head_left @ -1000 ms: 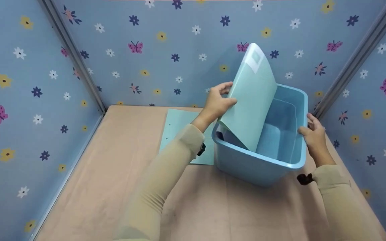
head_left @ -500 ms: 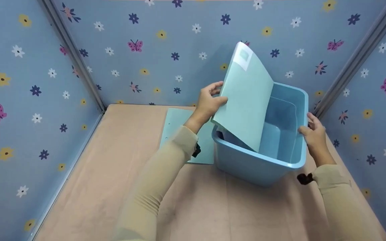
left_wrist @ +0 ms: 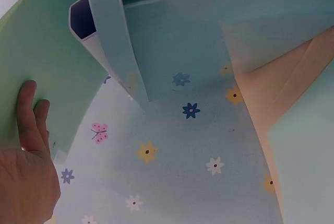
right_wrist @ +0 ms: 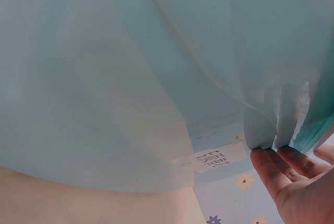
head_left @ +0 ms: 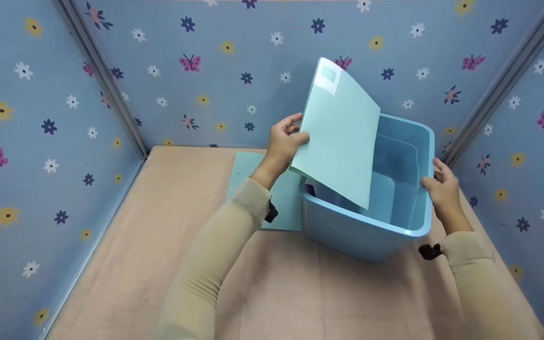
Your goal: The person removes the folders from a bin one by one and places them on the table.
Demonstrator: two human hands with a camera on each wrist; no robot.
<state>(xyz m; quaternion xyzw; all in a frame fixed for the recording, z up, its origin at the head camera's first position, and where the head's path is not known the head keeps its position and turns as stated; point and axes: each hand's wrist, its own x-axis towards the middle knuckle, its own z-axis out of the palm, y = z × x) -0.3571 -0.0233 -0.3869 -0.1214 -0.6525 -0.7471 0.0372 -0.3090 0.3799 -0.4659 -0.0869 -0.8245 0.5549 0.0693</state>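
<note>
- A pale green folder (head_left: 340, 137), flat and glossy, tilts steeply with its lower corner inside the bin and its upper corner raised.
- A light blue plastic bin (head_left: 347, 231) stands upright on the table, open at the top, beneath the folder.

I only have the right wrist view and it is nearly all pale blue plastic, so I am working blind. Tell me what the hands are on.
Observer: The left hand grips a pale green folder by its left edge, tilted over the blue bin.
Operator: Say where the right hand is.
Observer: The right hand holds the bin's right rim, fingers curled over the edge.
Operator: Report anything else on the table.
Observer: A second pale green folder lies flat on the tan table, left of the bin and under the left forearm.
</note>
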